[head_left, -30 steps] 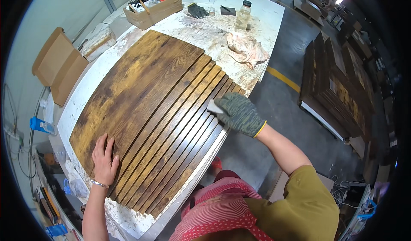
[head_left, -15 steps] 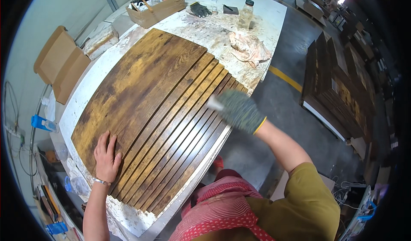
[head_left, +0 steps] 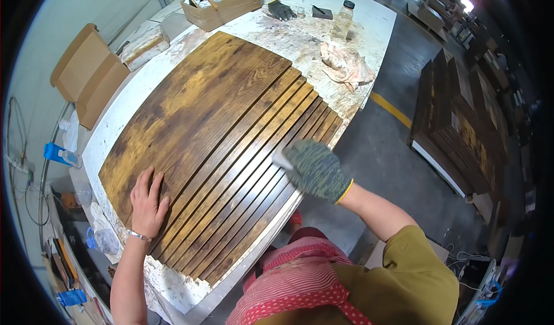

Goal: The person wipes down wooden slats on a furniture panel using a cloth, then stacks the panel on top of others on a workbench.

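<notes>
A fanned stack of brown wood-grain boards [head_left: 196, 100] lies on the white worktable, its stepped edges toward me. My bare left hand [head_left: 148, 206] rests on the near left end of the top board, fingers stretched out. On my right hand [head_left: 316, 170] is a dark green knitted glove with a yellow cuff. Its fingers close round a small white pad [head_left: 281, 158], whose exact kind I cannot make out. The pad sits at the stepped edges of the lower boards, right of their middle.
A stained worktable [head_left: 300, 30] bears a crumpled cloth [head_left: 345, 64], a dark-lidded jar [head_left: 343, 22], a dark glove [head_left: 281, 10] and a filled cardboard box [head_left: 222, 8]. An open carton [head_left: 89, 77] stands at left. Stacked boards [head_left: 450, 129] stand on the floor at right.
My right hand has moved toward me and slightly left along the board edges with the white pad. My left hand stays on the top board; the whole view has shifted slightly.
</notes>
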{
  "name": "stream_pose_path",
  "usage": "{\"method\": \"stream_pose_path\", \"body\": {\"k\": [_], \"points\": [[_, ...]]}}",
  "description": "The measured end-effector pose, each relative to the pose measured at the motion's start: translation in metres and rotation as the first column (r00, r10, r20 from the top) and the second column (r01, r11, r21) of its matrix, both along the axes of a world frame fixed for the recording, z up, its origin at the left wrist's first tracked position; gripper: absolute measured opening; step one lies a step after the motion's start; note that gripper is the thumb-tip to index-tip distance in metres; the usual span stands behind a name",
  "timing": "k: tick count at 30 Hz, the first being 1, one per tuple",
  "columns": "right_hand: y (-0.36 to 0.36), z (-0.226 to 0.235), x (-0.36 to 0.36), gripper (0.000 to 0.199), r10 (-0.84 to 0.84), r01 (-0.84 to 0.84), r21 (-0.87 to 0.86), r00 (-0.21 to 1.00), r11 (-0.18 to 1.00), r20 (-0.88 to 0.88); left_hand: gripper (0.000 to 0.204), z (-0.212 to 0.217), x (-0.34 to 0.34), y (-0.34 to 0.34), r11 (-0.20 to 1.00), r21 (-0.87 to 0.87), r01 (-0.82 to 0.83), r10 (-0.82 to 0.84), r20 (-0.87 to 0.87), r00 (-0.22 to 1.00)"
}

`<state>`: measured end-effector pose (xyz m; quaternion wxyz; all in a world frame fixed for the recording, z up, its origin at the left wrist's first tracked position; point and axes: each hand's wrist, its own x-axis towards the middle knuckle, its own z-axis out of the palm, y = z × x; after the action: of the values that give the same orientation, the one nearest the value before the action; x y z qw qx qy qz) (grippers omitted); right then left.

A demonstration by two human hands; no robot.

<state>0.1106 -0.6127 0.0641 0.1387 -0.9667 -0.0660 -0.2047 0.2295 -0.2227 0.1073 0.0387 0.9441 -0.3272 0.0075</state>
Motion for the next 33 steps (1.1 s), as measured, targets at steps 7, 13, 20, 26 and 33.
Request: {"method": "stream_pose_path", "body": {"k": [7,13,20,26,33], "points": [[-0.009,0.001,0.009,0.020,-0.152,0.151,0.018,0.983,0.988,0.102,0.054,-0.005,0.002,-0.004,1.000,-0.022,0.015,-0.014,0.014,1.000],[0.090,0.010,-0.024,0.023,0.162,-0.152,0.144,0.985,0.978,-0.059,0.055,-0.004,0.002,0.003,0.999,-0.044,0.007,-0.007,-0.004,1.000],[0.025,-0.022,-0.012,0.038,-0.213,0.200,0.091,0.960,0.976,0.180,0.054,0.011,0.014,0.051,0.983,-0.183,-0.010,0.011,0.005,1.000],[0.141,0.000,-0.038,0.041,0.102,-0.086,0.102,0.981,0.991,-0.168,0.050,-0.022,-0.002,0.121,0.997,-0.069,-0.042,0.047,0.068,0.997],[0.199,-0.005,-0.049,0.038,0.154,-0.162,0.180,0.986,0.970,0.058,0.046,-0.034,-0.005,0.119,0.975,-0.213,-0.064,0.080,0.068,0.994]]}}
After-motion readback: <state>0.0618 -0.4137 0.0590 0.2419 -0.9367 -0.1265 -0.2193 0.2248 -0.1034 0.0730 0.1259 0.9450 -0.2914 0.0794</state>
